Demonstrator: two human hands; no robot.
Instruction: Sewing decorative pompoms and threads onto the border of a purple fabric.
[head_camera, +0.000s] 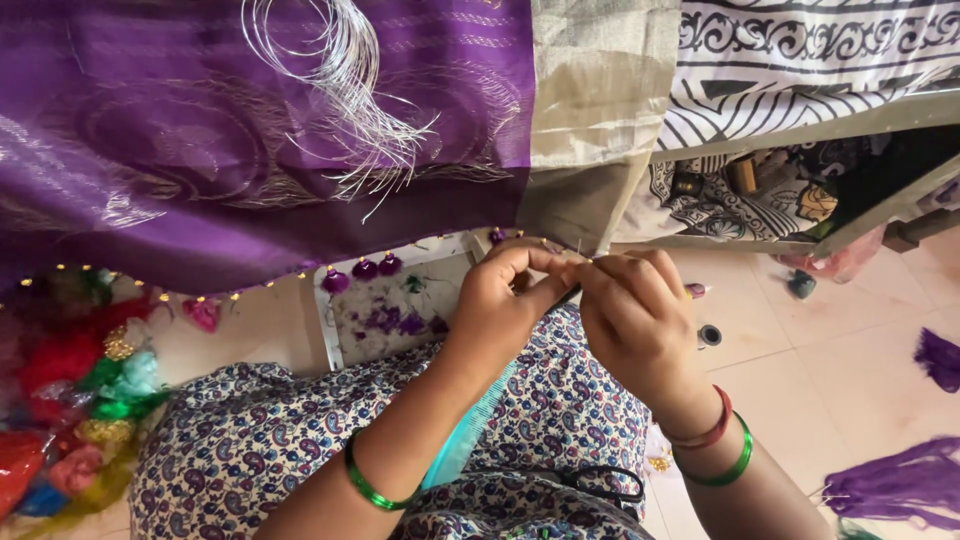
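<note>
While pinching shiny purple cloth's (250, 150) hem, left hand (500, 300), right hand (635, 320) — fingers closed; round tassels (362, 270)

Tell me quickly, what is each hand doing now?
Left hand: closed, pinching the purple cloth's edge.
Right hand: closed on a thin dark tool; its kind cannot be told.

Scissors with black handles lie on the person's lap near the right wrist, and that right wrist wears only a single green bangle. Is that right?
Not quite. In the head view the right wrist wears two bangles, a red one and a green one; the single green bangle is on the left wrist. The scissors do lie on the lap there.
</note>
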